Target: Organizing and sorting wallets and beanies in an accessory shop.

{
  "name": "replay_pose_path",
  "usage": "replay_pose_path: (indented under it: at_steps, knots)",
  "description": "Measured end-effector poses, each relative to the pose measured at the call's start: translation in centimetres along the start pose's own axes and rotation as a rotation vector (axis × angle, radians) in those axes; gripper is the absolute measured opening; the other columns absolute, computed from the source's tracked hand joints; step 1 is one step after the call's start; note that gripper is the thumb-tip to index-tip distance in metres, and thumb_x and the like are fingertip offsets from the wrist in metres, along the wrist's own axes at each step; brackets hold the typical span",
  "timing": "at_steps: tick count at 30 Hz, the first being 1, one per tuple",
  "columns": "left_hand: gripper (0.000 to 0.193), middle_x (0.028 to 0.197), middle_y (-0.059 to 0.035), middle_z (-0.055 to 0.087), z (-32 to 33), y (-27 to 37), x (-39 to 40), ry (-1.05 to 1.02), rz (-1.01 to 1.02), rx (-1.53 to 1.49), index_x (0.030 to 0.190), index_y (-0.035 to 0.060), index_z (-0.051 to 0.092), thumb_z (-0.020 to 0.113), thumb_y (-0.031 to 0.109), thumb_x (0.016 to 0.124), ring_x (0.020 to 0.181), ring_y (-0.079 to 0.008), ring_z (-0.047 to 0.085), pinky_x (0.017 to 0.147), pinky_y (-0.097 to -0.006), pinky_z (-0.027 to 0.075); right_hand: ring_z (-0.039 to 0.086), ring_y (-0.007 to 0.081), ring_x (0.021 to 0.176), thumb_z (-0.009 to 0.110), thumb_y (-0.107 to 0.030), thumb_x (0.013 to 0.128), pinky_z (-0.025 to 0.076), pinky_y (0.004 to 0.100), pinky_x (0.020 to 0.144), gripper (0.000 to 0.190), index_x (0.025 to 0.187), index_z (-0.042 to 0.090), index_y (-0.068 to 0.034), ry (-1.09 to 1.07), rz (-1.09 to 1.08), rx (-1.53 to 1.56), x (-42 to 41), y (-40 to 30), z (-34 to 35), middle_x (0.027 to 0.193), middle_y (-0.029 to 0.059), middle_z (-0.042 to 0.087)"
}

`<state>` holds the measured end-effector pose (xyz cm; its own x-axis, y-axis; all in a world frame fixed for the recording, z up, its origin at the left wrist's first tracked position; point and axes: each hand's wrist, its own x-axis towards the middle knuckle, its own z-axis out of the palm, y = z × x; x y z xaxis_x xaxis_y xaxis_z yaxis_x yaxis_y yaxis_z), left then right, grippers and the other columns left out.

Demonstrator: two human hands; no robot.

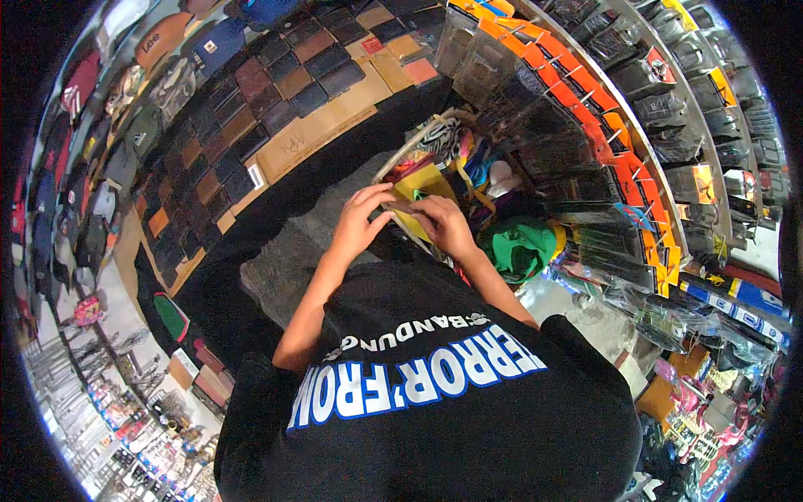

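Observation:
Both hands meet in front of my body, holding a small flat brown item (401, 206) between them, perhaps a wallet; its kind is not certain. My left hand (361, 219) pinches its left end with thumb and fingers. At the other end, my right hand (445, 224) has its fingers curled on it. Just beyond and below the hands lies a yellow piece (433, 182) with a small green mark, in a light-rimmed basket or box (401, 150) of mixed coloured cloth goods. A zebra-patterned cloth (441, 137) is at its far end.
Rows of dark and brown wallets (292, 81) lie on cardboard (326, 135) ahead and to the left. Packaged goods with orange headers (586, 100) hang at the right. A green cap or bag (521, 248) sits near my right forearm. Caps (163, 41) line the far left.

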<state>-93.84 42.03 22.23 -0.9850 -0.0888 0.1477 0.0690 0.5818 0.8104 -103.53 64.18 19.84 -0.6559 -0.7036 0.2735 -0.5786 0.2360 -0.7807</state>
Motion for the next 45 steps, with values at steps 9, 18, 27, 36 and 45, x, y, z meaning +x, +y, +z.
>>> replay_pose_path:
  at_steps: [9, 18, 27, 36, 45]
  knots:
    - [0.016, 0.104, -0.0102, 0.072, -5.3, 1.8, -1.0, 0.126, -0.042, -0.065, 0.107, 0.0025, 0.069, 0.070, 0.005, 0.092, 0.102, -0.0295, 0.069, 0.092, -0.0384, 0.052, 0.065, 0.0390, 0.089, 0.078, -0.008, 0.085, 0.051, 0.0467, 0.077, 0.020, 0.103, 0.070, -0.006, 0.018, -0.032, 0.012, 2.7, -1.6, 1.2, 0.093, 0.0148, 0.068]
    - [0.013, 0.100, -0.0100, 0.069, -15.7, 0.7, -6.0, 0.582, -0.142, -0.158, 0.107, -0.0010, 0.068, 0.069, 0.000, 0.095, 0.093, -0.0199, 0.068, 0.084, -0.0296, 0.052, 0.069, 0.0403, 0.095, 0.078, -0.009, 0.088, 0.055, 0.0438, 0.082, 0.020, 0.105, 0.071, -0.002, -0.054, 0.036, 0.034, 6.5, -2.6, 5.8, 0.102, 0.0194, 0.070]
    - [0.027, 0.101, -0.0019, 0.067, -23.7, -5.9, -16.1, 0.994, -0.347, -0.255, 0.119, 0.0018, 0.068, 0.071, 0.025, 0.104, 0.091, -0.0108, 0.060, 0.081, -0.0297, 0.047, 0.064, 0.0140, 0.086, 0.073, -0.001, 0.094, 0.052, 0.0290, 0.083, 0.012, 0.106, 0.070, 0.001, 0.080, -0.052, 0.304, 15.8, -14.5, 13.0, 0.096, 0.0067, 0.070]
    - [0.024, 0.099, -0.0016, 0.064, -30.4, -10.8, -28.5, 1.171, -0.403, -0.508, 0.122, 0.0024, 0.062, 0.068, 0.018, 0.104, 0.089, -0.0116, 0.059, 0.082, -0.0298, 0.049, 0.067, 0.0186, 0.086, 0.077, -0.004, 0.092, 0.053, 0.0303, 0.080, 0.015, 0.106, 0.074, 0.000, -0.068, -0.298, 0.264, 21.8, -31.1, 23.7, 0.095, 0.0085, 0.072]
    - [0.037, 0.117, -0.0107, 0.073, -35.4, -13.1, -39.4, 0.975, -0.468, -0.166, 0.127, -0.0003, 0.067, 0.078, 0.010, 0.094, 0.111, -0.0197, 0.069, 0.092, -0.0324, 0.055, 0.070, 0.0273, 0.085, 0.080, -0.010, 0.088, 0.052, 0.0370, 0.076, 0.016, 0.103, 0.077, -0.005, -0.414, -0.628, 0.297, 22.2, -42.0, 36.8, 0.095, 0.0095, 0.074]
